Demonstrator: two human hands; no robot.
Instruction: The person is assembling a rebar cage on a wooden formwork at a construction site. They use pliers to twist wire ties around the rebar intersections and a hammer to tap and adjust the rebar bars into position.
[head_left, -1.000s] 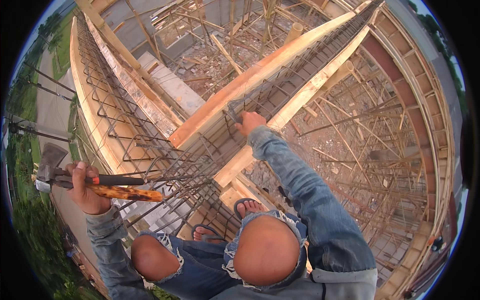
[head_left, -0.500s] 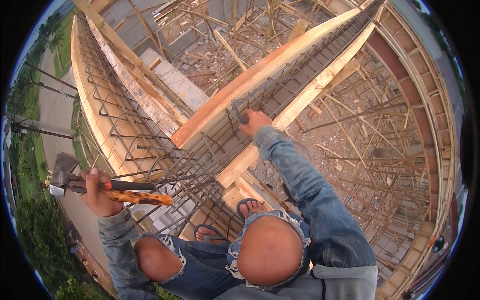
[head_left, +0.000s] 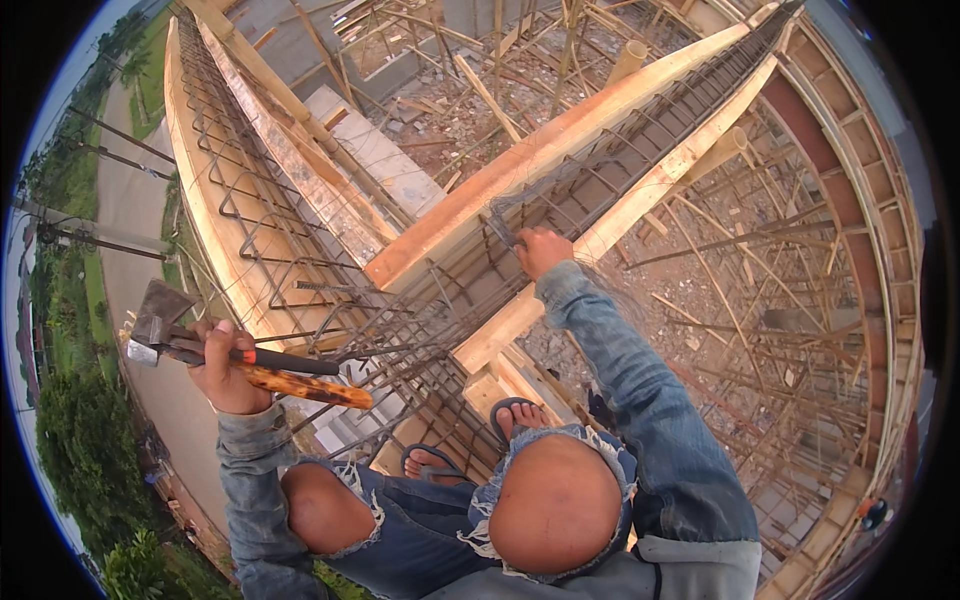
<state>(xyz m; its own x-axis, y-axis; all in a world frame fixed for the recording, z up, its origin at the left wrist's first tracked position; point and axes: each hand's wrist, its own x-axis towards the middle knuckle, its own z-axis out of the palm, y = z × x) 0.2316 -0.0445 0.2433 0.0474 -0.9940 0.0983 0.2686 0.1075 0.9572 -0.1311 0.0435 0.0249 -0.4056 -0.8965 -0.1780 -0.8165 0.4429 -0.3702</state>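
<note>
Timber troughs [head_left: 540,165] hold dark steel rebar [head_left: 718,92], one running up to the right, another to the left; their far ends are hard to make out. Inside the right trough, the right hand [head_left: 545,250] curls beside a grey wire bundle [head_left: 503,212]; whether it grips it, I cannot tell. The left hand [head_left: 230,368] closes around a black-and-orange handle [head_left: 295,362] and a scorched wooden handle [head_left: 312,387], partly hiding both below their metal heads [head_left: 160,312].
</note>
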